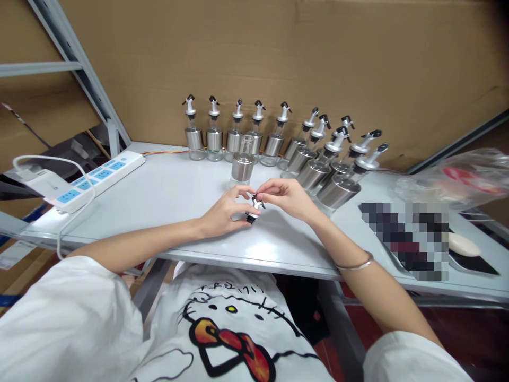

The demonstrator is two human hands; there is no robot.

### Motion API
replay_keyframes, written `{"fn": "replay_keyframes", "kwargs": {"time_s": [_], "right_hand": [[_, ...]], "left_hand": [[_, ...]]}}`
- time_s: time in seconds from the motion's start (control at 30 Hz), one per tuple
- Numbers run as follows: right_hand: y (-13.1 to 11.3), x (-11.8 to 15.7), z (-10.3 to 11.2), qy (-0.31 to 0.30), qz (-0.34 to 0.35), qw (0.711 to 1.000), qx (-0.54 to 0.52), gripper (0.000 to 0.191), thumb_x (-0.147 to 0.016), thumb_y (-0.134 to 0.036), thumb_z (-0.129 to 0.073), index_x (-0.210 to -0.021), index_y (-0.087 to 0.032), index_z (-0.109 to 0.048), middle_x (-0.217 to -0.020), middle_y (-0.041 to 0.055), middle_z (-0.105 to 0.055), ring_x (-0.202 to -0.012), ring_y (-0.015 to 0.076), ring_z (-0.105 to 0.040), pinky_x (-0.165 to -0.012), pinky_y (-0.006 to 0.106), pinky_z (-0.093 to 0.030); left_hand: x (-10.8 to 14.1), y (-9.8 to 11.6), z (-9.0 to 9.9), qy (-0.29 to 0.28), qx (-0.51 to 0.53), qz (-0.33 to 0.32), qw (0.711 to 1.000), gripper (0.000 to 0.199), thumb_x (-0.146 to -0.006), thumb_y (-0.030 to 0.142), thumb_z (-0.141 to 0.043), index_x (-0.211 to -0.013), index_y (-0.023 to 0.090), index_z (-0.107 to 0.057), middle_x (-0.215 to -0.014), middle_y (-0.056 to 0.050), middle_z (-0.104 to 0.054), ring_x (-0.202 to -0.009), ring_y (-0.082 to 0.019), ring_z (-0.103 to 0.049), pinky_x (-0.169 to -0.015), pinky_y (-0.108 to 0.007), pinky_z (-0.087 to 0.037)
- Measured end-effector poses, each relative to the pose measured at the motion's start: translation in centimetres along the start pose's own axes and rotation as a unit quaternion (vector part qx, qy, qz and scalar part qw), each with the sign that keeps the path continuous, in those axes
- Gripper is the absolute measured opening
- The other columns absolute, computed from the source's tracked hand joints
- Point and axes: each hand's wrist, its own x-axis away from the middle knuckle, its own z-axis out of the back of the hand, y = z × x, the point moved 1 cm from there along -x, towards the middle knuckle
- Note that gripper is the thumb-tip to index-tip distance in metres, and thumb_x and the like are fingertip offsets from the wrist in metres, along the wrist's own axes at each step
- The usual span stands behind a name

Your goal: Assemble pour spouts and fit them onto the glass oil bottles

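Observation:
My left hand [227, 213] is closed around the silver and black pourer spout [255, 208], holding it just above the grey table near its front edge. At the spout's black top, my right hand [284, 196] pinches with thumb and forefinger. Right behind my hands stands an uncapped glass bottle [243, 164] with a steel sleeve, its neck open. Along the back, several similar bottles [214, 140] stand with pourer spouts fitted, and the row bends toward the right, where a nearer bottle [340, 190] stands close to my right forearm.
A white power strip [103, 178] with blue sockets lies at the left, its cable looping over the table edge. At the right are a clear plastic bag [457, 180], a blurred-out flat object [405, 239] and a pale rounded item [463, 244]. Cardboard [254, 48] stands behind the table.

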Motion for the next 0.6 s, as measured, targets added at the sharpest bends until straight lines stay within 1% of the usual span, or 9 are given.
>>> {"fn": "replay_keyframes", "kwargs": {"time_s": [0.2,0.43,0.53,0.6], "right_hand": [[-0.08,0.0,-0.08,-0.008,0.016,1.0,-0.003,0.032,-0.067,-0.045,-0.074,-0.077,-0.016,-0.067,-0.068,0.0032,-0.071,-0.062,0.0138,-0.062,-0.063,0.028,-0.048],[-0.33,0.08,-0.28,-0.02,0.018,1.0,0.001,0.033,-0.068,-0.047,-0.073,-0.073,-0.016,-0.063,-0.069,0.0042,-0.071,-0.064,0.015,-0.064,-0.064,0.028,-0.049],[-0.33,0.13,-0.2,-0.021,0.033,0.999,0.009,0.033,-0.072,-0.049,-0.07,-0.076,-0.016,-0.065,-0.067,0.0036,-0.07,-0.064,0.0149,-0.064,-0.064,0.028,-0.05],[-0.34,0.19,-0.19,-0.027,0.044,0.999,0.013,0.034,-0.075,-0.05,-0.067,-0.077,-0.016,-0.066,-0.067,0.0038,-0.07,-0.065,0.0152,-0.064,-0.066,0.029,-0.051]], "left_hand": [[0.08,-0.04,-0.07,0.008,0.008,-0.008,1.0,0.023,-0.08,0.02,-0.068,-0.103,0.024,-0.067,-0.123,-0.008,-0.044,-0.107,-0.021,-0.052,-0.098,-0.048,-0.046],[0.06,-0.05,-0.03,0.013,0.01,-0.021,1.0,0.023,-0.081,0.022,-0.068,-0.103,0.023,-0.067,-0.122,-0.009,-0.045,-0.109,-0.021,-0.051,-0.097,-0.045,-0.047],[0.14,0.07,0.08,0.016,0.017,-0.005,1.0,0.023,-0.082,0.023,-0.067,-0.104,0.023,-0.067,-0.119,-0.008,-0.046,-0.107,-0.021,-0.052,-0.097,-0.045,-0.047],[0.2,0.17,0.14,0.021,0.027,0.008,0.999,0.022,-0.083,0.021,-0.064,-0.105,0.023,-0.066,-0.113,-0.007,-0.048,-0.105,-0.02,-0.053,-0.095,-0.043,-0.049]]}}
